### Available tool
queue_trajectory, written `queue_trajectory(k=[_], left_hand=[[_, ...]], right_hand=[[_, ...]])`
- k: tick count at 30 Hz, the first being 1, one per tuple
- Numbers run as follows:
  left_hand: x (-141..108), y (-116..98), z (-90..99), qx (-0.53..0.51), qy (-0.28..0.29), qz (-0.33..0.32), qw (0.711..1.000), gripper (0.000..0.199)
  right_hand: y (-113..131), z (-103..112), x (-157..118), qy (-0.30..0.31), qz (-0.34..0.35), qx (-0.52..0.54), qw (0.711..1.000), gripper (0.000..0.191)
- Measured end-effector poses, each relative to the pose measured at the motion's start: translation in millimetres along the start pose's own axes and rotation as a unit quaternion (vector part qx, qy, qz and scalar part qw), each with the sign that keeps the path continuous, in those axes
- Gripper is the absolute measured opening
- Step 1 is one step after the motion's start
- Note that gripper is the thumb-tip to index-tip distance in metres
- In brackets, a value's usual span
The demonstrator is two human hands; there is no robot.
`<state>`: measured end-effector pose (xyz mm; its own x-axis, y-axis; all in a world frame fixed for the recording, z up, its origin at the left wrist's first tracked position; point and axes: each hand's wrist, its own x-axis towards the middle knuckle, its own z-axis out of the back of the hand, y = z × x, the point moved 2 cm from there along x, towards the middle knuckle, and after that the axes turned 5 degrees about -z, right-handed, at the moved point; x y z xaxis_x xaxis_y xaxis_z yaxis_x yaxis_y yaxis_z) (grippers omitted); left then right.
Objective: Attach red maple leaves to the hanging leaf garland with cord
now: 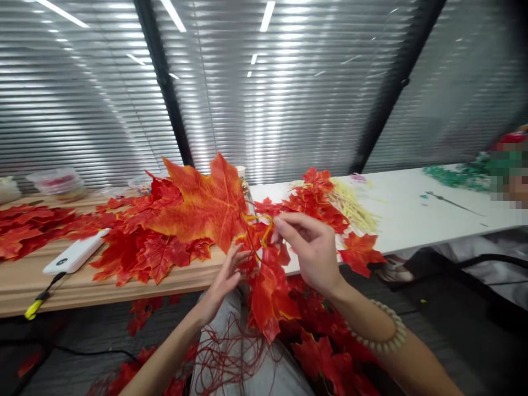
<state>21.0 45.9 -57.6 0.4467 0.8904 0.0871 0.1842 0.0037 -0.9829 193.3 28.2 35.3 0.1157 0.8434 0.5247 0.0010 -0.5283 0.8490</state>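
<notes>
A large orange-red maple leaf point(206, 203) stands up in front of my hands, with a yellow stem point(266, 231) at its right side. The fingers of my right hand point(311, 247) pinch this stem. My left hand point(226, 275) is below the leaf, its fingers apart and close to the leaf's base; whether they touch anything is unclear. Below, a red leaf point(270, 297) hangs between my hands. Tangled dark red string point(231, 357) lies across my lap.
Red leaves point(160, 253) cover much of the wooden table point(198, 278). A white power bank point(76, 253) lies left, plastic tubs point(58, 184) behind. Yellow strands point(355, 206) and green foliage point(462, 173) lie on the white table point(416, 220). Part of a person shows far right.
</notes>
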Motion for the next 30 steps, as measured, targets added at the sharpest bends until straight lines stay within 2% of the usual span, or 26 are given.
queue_trajectory(k=[3,5,7,9,12,14,16,17,19,20,22,23,24,25,27,30], left_hand=[[10.6,8.3,-32.4,-0.003,0.087,-0.023,0.996,0.078],[17.2,8.7,-56.8,0.008,0.115,-0.05,0.992,0.081],[25.7,7.9,-77.7,0.021,0.146,-0.051,0.988,0.074],[37.0,6.5,-91.0,0.03,0.181,-0.047,0.982,0.064],[56.5,4.4,-95.6,0.035,0.231,-0.046,0.971,0.058],[67.4,4.0,-93.4,0.009,0.26,-0.02,0.965,0.052],[74.4,4.3,-92.7,-0.017,0.295,0.013,0.955,0.046],[76.8,4.9,-93.7,-0.017,0.317,0.023,0.948,0.045],[80.8,7.1,-98.6,0.015,0.363,0.029,0.931,0.043],[82.9,8.9,-101.9,0.043,0.387,0.028,0.921,0.04],[87.7,12.9,-108.5,0.094,0.432,0.027,0.896,0.03],[90.4,14.4,-110.9,0.109,0.45,0.027,0.886,0.028],[93.4,15.0,-112.2,0.115,0.46,0.025,0.88,0.03],[96.5,14.2,-112.4,0.113,0.463,0.024,0.879,0.032],[102.7,8.1,-110.0,0.09,0.454,0.028,0.886,0.034],[113.1,-13.4,-104.9,0.047,0.433,0.042,0.899,0.034]], right_hand=[[19.8,4.2,21.8,-0.014,0.028,0.003,1.0,0.013],[32.4,4.8,37.0,-0.018,0.029,-0.004,0.999,0.014],[44.7,4.2,51.7,-0.031,0.036,-0.013,0.999,0.013],[57.2,3.1,65.4,-0.029,0.057,-0.018,0.998,0.015],[76.6,5.2,84.0,-0.009,0.076,-0.044,0.996,0.019],[90.6,11.4,95.9,0.0,0.086,-0.074,0.994,0.028],[104.9,21.3,107.9,-0.007,0.103,-0.089,0.991,0.047],[111.4,27.0,113.9,-0.015,0.111,-0.096,0.989,0.062],[121.7,38.8,125.6,-0.033,0.115,-0.117,0.986,0.088],[125.4,44.5,131.0,-0.038,0.11,-0.12,0.986,0.09],[131.8,56.1,140.0,-0.056,0.117,-0.098,0.987,0.075],[134.6,61.9,143.4,-0.06,0.123,-0.077,0.988,0.056],[137.5,67.8,145.9,-0.066,0.13,-0.054,0.988,0.029],[140.3,73.6,147.8,-0.068,0.132,-0.037,0.988,0.012],[146.6,85.1,149.4,-0.081,0.13,-0.031,0.988,0.018],[157.5,99.3,148.9,-0.105,0.153,-0.047,0.981,0.027]])
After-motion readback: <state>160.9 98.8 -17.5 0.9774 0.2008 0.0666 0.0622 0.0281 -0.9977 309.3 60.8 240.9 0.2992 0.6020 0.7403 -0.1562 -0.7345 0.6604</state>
